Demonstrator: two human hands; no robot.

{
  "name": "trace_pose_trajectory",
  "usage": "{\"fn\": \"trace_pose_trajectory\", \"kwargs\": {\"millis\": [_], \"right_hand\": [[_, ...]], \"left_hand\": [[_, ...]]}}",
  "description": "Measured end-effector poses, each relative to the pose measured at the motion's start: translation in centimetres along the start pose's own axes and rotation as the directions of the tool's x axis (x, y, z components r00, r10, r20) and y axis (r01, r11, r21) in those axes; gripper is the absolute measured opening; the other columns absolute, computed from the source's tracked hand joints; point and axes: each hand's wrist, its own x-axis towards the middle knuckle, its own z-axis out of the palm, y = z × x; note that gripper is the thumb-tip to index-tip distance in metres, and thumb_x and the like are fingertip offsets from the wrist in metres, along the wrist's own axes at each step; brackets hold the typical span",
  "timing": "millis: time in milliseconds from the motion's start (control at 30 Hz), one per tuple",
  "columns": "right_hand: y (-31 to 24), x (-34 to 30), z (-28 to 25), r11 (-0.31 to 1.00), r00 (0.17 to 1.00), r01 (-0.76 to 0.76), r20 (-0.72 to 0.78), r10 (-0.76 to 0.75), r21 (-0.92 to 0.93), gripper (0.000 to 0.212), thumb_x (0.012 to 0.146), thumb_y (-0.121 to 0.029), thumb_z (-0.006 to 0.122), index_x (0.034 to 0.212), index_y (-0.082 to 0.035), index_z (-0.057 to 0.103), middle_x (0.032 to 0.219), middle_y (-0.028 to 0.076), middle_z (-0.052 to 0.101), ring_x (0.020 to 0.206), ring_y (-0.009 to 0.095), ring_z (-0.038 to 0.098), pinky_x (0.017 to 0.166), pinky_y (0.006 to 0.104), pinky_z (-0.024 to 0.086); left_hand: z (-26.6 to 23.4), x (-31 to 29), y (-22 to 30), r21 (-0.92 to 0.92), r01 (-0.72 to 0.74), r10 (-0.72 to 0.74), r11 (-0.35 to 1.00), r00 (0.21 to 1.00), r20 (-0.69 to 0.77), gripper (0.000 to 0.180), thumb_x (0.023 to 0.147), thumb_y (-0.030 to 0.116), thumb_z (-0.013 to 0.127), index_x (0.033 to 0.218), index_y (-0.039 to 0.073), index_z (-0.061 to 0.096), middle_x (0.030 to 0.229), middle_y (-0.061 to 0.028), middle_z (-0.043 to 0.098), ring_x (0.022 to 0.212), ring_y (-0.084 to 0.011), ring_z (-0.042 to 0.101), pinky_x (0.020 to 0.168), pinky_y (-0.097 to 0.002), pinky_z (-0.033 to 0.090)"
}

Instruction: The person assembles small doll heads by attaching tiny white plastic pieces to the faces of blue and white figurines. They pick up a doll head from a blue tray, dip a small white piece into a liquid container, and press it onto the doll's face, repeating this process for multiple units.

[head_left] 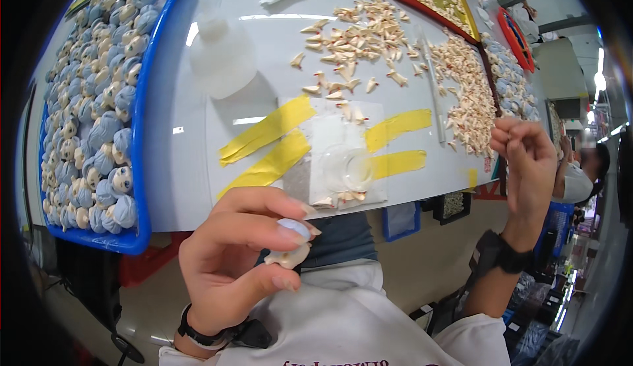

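Note:
My left hand (231,254) pinches a small doll head (287,251) with pale blue hair between thumb and fingers, in front of the table's near edge. The fingers cover part of the head. My right hand (527,152) is raised at the table's right side, beside a heap of small cream pieces (465,96). Its fingertips are pressed together, and anything between them is too small or hidden to make out. Between the hands, a clear round dish (349,168) stands on a white pad (377,191) with several cream, red-tipped pieces by it.
A blue tray (140,168) full of blue-haired doll heads takes up the left. A translucent bottle (224,59) stands behind yellow tape strips (267,129). Loose red-tipped pieces (369,30) lie farther back, near a red-rimmed tray (432,3). A person (577,171) sits at far right.

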Motion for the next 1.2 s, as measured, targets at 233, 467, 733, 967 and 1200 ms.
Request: {"fn": "trace_pose_trajectory", "kwargs": {"millis": [233,467,733,967,1200], "right_hand": [[0.7,-1.9,0.6,0.934,0.985,0.171,0.07,-0.157,-0.314,0.016,0.071,0.004,0.066,0.081,-0.001,0.055,0.088,0.014,0.06,0.075,0.017,0.06,0.067,0.0261,0.049],[-1.4,-2.8,5.7,0.997,0.998,-0.059,-0.016,0.059,0.051,0.014,0.068,0.009,0.065,0.077,0.002,0.056,0.073,0.013,0.062,0.068,0.018,0.062,0.064,0.0263,0.05],[-2.1,-1.6,8.2,0.981,0.987,-0.114,0.131,0.093,0.158,0.014,0.068,0.012,0.063,0.079,0.006,0.057,0.07,0.014,0.062,0.065,0.019,0.063,0.062,0.0276,0.052],[-1.6,-0.5,9.0,0.97,0.978,-0.101,0.202,0.056,0.222,0.016,0.068,0.008,0.066,0.08,0.005,0.057,0.073,0.012,0.06,0.065,0.018,0.06,0.059,0.0279,0.051],[-0.9,-1.3,8.4,0.937,0.978,-0.117,0.204,0.05,0.329,0.018,0.066,0.004,0.07,0.078,0.003,0.057,0.072,0.012,0.059,0.063,0.017,0.058,0.059,0.0267,0.049]], "left_hand": [[0.9,0.0,0.7,-0.122,0.148,-0.156,0.981,0.986,-0.052,0.046,0.066,0.027,0.078,0.093,0.004,0.05,0.098,-0.0125,0.052,0.071,-0.0195,0.06,0.055,-0.0227,0.049],[0.5,0.0,0.3,-0.073,0.131,-0.133,0.989,0.991,-0.025,0.047,0.065,0.027,0.079,0.094,0.003,0.051,0.097,-0.0115,0.051,0.07,-0.0178,0.059,0.053,-0.0208,0.047],[-0.4,-0.1,0.1,-0.107,0.087,-0.093,0.99,0.994,-0.058,0.045,0.067,0.024,0.077,0.095,0.001,0.051,0.097,-0.0123,0.05,0.072,-0.0181,0.058,0.055,-0.0222,0.048],[-1.4,0.1,0.4,-0.205,0.054,-0.047,0.977,0.998,0.042,0.038,0.07,0.007,0.072,0.1,-0.006,0.052,0.104,-0.0187,0.049,0.084,-0.0215,0.058,0.067,-0.0279,0.053],[-0.6,0.4,0.9,-0.174,0.143,-0.157,0.974,0.985,-0.074,0.047,0.068,0.029,0.077,0.095,0.001,0.05,0.1,-0.0142,0.05,0.072,-0.0196,0.061,0.053,-0.0206,0.049]]}}
